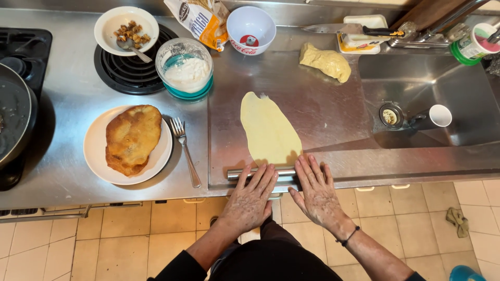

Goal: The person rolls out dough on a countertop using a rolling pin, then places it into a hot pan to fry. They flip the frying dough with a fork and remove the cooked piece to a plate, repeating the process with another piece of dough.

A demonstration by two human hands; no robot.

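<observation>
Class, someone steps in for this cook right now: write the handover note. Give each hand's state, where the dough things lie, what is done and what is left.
Left hand and right hand: both flat, fingers spread, palms pressing on the metal rolling pin at the counter's near edge.
Rolled dough sheet: a thin, long oval on the steel counter, its near end at the pin.
Unrolled dough lump: further back, beside the sink.
Flour tub: open, left of the sheet.
Done: one fried piece lies on the white plate, fork beside it.
Left: the sheet seems nearly rolled; the lump is untouched.
</observation>
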